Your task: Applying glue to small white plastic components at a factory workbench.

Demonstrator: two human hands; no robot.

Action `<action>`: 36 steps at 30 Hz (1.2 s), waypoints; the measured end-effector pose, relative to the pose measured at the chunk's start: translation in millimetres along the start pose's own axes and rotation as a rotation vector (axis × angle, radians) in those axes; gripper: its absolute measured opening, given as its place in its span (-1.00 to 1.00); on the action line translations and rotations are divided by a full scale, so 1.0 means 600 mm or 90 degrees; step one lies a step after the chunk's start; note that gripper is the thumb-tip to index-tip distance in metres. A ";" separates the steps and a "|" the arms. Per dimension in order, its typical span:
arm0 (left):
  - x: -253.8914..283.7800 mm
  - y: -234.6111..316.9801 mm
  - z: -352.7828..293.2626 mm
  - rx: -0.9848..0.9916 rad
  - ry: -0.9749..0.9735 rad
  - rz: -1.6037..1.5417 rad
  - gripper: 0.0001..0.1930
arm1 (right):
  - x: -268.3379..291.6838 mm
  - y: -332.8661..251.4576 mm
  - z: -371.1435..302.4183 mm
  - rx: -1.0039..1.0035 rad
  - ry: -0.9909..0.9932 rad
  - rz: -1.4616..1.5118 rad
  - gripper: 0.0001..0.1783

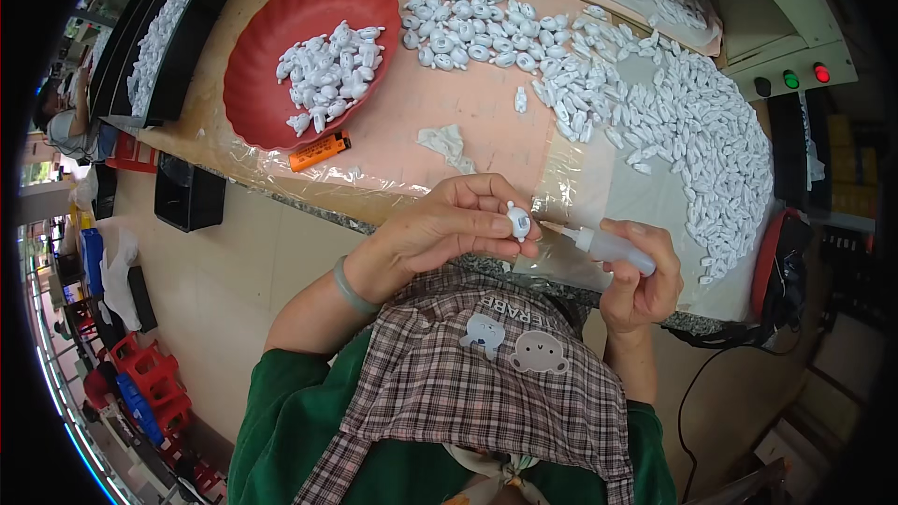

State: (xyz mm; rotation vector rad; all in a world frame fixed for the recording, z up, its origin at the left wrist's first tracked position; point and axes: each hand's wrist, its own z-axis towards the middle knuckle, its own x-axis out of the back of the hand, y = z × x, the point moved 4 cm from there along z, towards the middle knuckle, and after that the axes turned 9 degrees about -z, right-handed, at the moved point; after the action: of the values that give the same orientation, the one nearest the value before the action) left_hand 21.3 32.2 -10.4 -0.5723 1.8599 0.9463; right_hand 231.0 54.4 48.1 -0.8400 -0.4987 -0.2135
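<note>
Between the fingertips of my left hand (458, 222) is a small white plastic figurine part (518, 222) with a rounded body and little knobs. My right hand (645, 271) grips a translucent squeeze bottle (619, 252), its narrow tip pointing left, close to the part. Whether the tip touches the part I cannot tell. Beyond my hands, rounded white parts (477, 23) lie in a loose pile, and many slimmer white pieces (692, 131) spread to the right. One single white piece (521, 99) lies apart from them.
A red scalloped bowl (253, 84) holds more white parts at the left. Near it lie an orange cylinder (319, 151) and a crumpled white tissue (445, 146). A machine with green and red buttons (806, 76) stands at the right. Black trays (178, 47) flank the far left.
</note>
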 end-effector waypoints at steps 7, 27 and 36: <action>0.003 0.003 0.001 -0.039 0.019 0.006 -0.83 | 0.001 -0.031 0.015 0.118 0.013 -0.123 -0.61; 0.034 0.044 -0.062 -0.179 0.092 0.053 -0.81 | -0.098 0.050 0.021 -0.445 -0.074 0.456 -0.63; 0.059 0.055 -0.113 -0.300 0.156 0.029 -0.81 | -0.217 0.018 0.104 -0.123 -0.221 0.055 -0.77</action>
State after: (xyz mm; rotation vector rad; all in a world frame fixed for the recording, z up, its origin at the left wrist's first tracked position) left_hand -54.0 -2.5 -12.2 -0.9675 1.8711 1.4114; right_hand 101.4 107.1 10.5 -1.0926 -0.7733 -0.0356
